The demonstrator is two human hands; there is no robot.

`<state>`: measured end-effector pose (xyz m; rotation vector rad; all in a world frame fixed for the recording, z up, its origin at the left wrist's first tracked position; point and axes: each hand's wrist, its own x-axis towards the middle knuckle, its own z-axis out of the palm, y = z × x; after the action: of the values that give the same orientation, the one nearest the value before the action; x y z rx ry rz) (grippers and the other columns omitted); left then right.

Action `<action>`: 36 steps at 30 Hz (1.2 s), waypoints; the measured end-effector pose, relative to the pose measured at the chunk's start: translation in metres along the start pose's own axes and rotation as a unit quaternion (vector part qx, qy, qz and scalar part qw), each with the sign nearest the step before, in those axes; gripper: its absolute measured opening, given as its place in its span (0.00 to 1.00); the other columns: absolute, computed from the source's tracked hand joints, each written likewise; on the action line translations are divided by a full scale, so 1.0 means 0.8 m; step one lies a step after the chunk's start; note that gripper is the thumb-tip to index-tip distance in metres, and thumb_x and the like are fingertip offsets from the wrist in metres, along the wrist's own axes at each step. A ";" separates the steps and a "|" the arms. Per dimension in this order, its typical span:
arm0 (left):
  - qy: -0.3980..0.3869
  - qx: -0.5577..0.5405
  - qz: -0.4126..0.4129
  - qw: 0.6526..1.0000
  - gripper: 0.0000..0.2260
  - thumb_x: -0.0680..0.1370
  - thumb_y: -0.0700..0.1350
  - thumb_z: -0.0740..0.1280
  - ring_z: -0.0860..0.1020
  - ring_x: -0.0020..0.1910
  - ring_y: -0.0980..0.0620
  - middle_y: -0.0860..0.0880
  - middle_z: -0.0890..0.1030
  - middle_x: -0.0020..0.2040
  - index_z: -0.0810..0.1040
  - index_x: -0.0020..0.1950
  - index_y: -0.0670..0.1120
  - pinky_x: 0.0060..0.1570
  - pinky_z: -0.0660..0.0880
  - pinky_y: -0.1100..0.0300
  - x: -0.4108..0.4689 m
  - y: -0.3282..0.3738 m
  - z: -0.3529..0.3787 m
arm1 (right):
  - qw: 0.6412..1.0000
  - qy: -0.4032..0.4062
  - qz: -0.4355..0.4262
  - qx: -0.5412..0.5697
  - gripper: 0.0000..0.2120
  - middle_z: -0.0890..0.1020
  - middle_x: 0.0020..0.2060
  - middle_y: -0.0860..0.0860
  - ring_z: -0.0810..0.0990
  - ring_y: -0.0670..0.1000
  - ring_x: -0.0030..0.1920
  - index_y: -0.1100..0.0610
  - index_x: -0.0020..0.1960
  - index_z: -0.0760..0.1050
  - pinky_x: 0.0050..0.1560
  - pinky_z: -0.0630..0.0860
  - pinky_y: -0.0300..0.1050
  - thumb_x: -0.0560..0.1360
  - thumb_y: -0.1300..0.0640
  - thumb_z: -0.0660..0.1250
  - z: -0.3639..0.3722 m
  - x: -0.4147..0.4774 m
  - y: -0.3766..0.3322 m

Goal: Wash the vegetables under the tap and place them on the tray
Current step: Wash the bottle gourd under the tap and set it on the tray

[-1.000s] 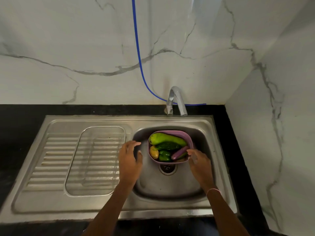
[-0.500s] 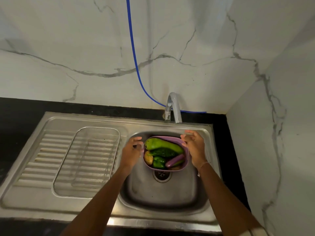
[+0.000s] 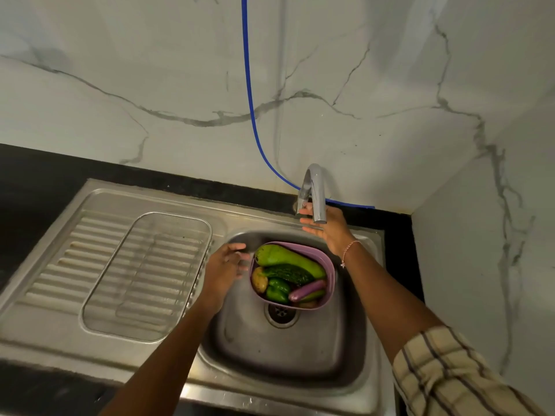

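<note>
green and purple vegetables [image 3: 288, 259] sit in lilac plastic basket [image 3: 329, 265] below curved chrome tap [image 3: 315, 190], for rinsing. right hand [image 3: 327, 232] straight-fingered at tap, holding nothing, likely to start water; left hand [image 3: 223, 267] slack, empty, beside basket.

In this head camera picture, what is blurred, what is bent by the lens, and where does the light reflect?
Head view: the left hand has slightly smeared fingers; the right hand at the tap is sharper. The wide lens stretches the corners, so the checked sleeve looks oversized. Soft sheen lies on the sink's front rim; the vegetables are sharp.
</note>
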<state>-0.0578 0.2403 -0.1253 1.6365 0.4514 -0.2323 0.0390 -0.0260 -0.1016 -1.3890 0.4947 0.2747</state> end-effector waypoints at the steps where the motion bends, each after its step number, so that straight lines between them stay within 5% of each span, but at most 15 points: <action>1: 0.003 -0.006 -0.003 1.000 0.09 0.84 0.40 0.64 0.85 0.43 0.46 0.47 0.88 0.48 0.81 0.61 0.46 0.44 0.80 0.54 -0.001 -0.003 -0.001 | 1.000 0.004 0.000 0.007 0.15 0.85 0.61 0.62 0.85 0.64 0.61 0.62 0.68 0.79 0.63 0.82 0.62 0.86 0.57 0.63 0.002 0.001 0.002; 13: 0.005 -0.031 0.014 0.999 0.08 0.85 0.40 0.64 0.84 0.42 0.47 0.46 0.87 0.48 0.81 0.60 0.46 0.43 0.80 0.56 -0.013 -0.015 0.007 | 0.997 -0.007 -0.066 -0.028 0.16 0.89 0.55 0.54 0.89 0.56 0.51 0.53 0.70 0.77 0.53 0.85 0.50 0.83 0.62 0.68 0.015 -0.002 0.051; 16: -0.007 -0.059 0.017 0.998 0.08 0.84 0.38 0.64 0.82 0.38 0.50 0.42 0.87 0.49 0.81 0.60 0.43 0.39 0.78 0.60 -0.005 -0.011 0.018 | 0.981 -0.061 -0.088 -0.164 0.25 0.88 0.56 0.55 0.87 0.51 0.39 0.43 0.70 0.78 0.44 0.86 0.46 0.80 0.67 0.69 0.030 0.011 0.066; 19: 0.003 -0.059 0.045 0.997 0.10 0.84 0.37 0.61 0.81 0.39 0.51 0.44 0.86 0.47 0.82 0.58 0.43 0.40 0.77 0.59 0.013 -0.015 0.029 | 0.932 -0.111 -0.122 -0.322 0.37 0.88 0.41 0.52 0.86 0.47 0.36 0.35 0.77 0.67 0.43 0.86 0.46 0.79 0.69 0.68 0.030 0.029 0.066; 22: 0.009 -0.068 0.078 0.995 0.11 0.84 0.36 0.60 0.81 0.37 0.53 0.47 0.86 0.43 0.82 0.55 0.43 0.38 0.77 0.61 0.039 -0.032 0.040 | 0.945 -0.085 -0.137 -0.284 0.28 0.89 0.46 0.53 0.87 0.51 0.40 0.42 0.75 0.74 0.47 0.85 0.47 0.81 0.66 0.68 0.004 0.034 0.068; 25: -0.010 -0.056 0.101 0.993 0.12 0.85 0.37 0.59 0.81 0.38 0.53 0.48 0.85 0.43 0.82 0.55 0.44 0.38 0.77 0.62 0.063 -0.051 0.051 | 0.984 -0.078 -0.096 -0.128 0.15 0.88 0.48 0.57 0.87 0.56 0.41 0.51 0.66 0.82 0.47 0.85 0.52 0.83 0.63 0.66 -0.013 0.019 0.084; 30: -0.011 0.001 0.143 0.990 0.11 0.82 0.37 0.63 0.83 0.42 0.51 0.50 0.86 0.44 0.84 0.51 0.49 0.42 0.80 0.57 0.079 -0.086 0.057 | 0.988 -0.074 -0.095 -0.100 0.11 0.88 0.48 0.59 0.88 0.56 0.44 0.60 0.64 0.82 0.49 0.87 0.50 0.83 0.65 0.67 -0.014 -0.004 0.134; 36: 0.057 0.276 0.293 0.914 0.11 0.79 0.47 0.69 0.80 0.57 0.43 0.48 0.81 0.58 0.83 0.61 0.53 0.62 0.77 0.44 0.115 -0.117 0.062 | 0.976 -0.065 -0.133 -0.161 0.10 0.87 0.51 0.63 0.88 0.54 0.43 0.63 0.62 0.82 0.48 0.87 0.46 0.83 0.66 0.66 -0.024 -0.011 0.173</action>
<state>-0.0085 0.2112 -0.2534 2.2686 -0.0508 0.2112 -0.0367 -0.0202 -0.2197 -1.7202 0.1530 0.2313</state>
